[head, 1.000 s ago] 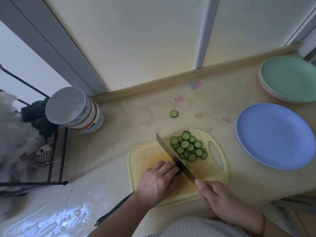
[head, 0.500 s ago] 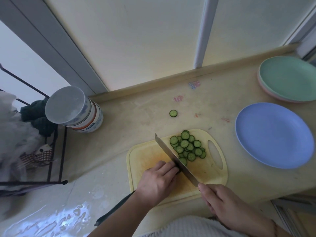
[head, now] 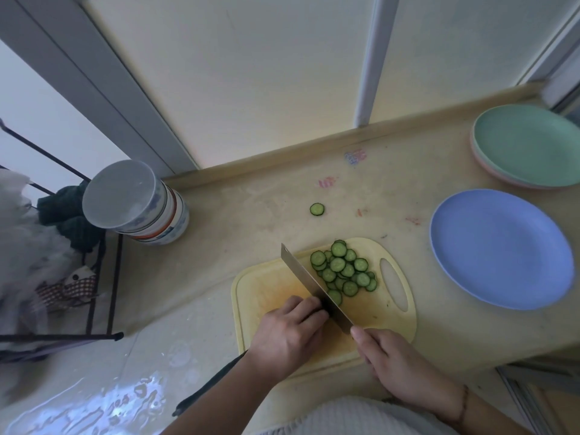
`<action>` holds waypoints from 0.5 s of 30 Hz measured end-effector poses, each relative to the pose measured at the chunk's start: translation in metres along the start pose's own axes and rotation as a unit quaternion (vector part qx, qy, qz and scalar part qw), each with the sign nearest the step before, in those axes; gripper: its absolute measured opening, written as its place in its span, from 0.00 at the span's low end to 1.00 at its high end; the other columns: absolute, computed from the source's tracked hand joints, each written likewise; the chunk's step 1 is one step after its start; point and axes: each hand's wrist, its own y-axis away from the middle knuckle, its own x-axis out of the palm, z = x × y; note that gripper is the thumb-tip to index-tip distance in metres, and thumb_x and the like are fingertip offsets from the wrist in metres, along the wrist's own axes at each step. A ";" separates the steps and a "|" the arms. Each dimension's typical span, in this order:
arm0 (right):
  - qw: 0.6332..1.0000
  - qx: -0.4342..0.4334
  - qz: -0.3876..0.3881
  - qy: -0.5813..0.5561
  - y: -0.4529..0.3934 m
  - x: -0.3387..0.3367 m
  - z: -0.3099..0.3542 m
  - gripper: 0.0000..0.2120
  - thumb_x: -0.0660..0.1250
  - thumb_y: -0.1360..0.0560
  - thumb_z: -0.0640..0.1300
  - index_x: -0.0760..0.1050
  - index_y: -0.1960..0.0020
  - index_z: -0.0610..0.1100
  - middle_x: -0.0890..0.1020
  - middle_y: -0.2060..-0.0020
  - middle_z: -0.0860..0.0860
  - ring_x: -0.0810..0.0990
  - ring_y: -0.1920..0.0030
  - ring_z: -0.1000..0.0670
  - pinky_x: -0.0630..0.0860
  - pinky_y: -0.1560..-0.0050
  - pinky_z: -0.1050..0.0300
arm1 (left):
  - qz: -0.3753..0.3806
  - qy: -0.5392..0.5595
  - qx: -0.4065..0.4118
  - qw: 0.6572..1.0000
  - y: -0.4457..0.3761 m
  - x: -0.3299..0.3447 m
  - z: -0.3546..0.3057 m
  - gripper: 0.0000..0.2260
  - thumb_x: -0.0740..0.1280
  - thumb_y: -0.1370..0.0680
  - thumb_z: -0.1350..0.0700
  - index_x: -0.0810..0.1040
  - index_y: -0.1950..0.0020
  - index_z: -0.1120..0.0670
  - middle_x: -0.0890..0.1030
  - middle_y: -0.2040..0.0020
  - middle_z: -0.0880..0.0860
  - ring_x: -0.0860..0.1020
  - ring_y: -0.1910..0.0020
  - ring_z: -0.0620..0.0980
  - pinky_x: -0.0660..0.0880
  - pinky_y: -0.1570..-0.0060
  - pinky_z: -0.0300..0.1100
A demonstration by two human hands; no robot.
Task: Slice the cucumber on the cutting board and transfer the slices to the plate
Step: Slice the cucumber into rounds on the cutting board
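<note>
Head view: beige counter (head: 251, 221) below pale wall panels (head: 251, 73), holding cutting board (head: 389, 312).

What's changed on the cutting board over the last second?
Very little. The right hand grips the steel knife as before, its blade shifted only slightly. The left hand stays curled beside the blade. The pile of green cucumber slices, the stray slice and the blue plate are unmoved.
</note>
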 end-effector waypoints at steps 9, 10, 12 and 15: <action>0.999 0.012 0.015 -0.038 0.010 -0.007 0.007 0.24 0.51 0.22 0.61 0.64 0.67 0.45 0.66 0.80 0.54 0.64 0.77 0.57 0.62 0.70 0.63 | -0.026 0.001 -0.003 1.000 0.000 0.001 -0.001 0.05 0.71 0.23 0.57 0.84 0.48 0.54 0.82 0.46 0.48 0.80 0.54 0.51 0.78 0.68 0.44; 0.999 0.008 0.019 -0.039 0.013 -0.009 0.010 0.24 0.51 0.22 0.62 0.64 0.67 0.45 0.66 0.79 0.54 0.64 0.77 0.57 0.62 0.71 0.64 | -0.025 0.002 -0.003 1.000 0.000 0.001 0.000 0.05 0.71 0.22 0.57 0.84 0.48 0.54 0.82 0.46 0.48 0.80 0.54 0.51 0.78 0.68 0.44; 0.999 0.002 0.026 -0.039 0.019 -0.012 0.013 0.24 0.51 0.24 0.63 0.63 0.67 0.46 0.66 0.78 0.54 0.64 0.76 0.57 0.62 0.71 0.65 | -0.025 0.001 -0.004 1.000 0.000 0.001 0.000 0.05 0.70 0.22 0.57 0.84 0.47 0.54 0.82 0.46 0.48 0.80 0.53 0.51 0.78 0.67 0.44; 0.999 -0.005 0.031 -0.028 0.023 -0.013 0.015 0.25 0.50 0.25 0.65 0.63 0.68 0.46 0.66 0.76 0.53 0.65 0.74 0.56 0.64 0.70 0.63 | -0.027 -0.002 -0.004 1.000 0.000 0.003 0.001 0.06 0.69 0.21 0.57 0.84 0.48 0.54 0.82 0.47 0.49 0.80 0.53 0.51 0.78 0.68 0.44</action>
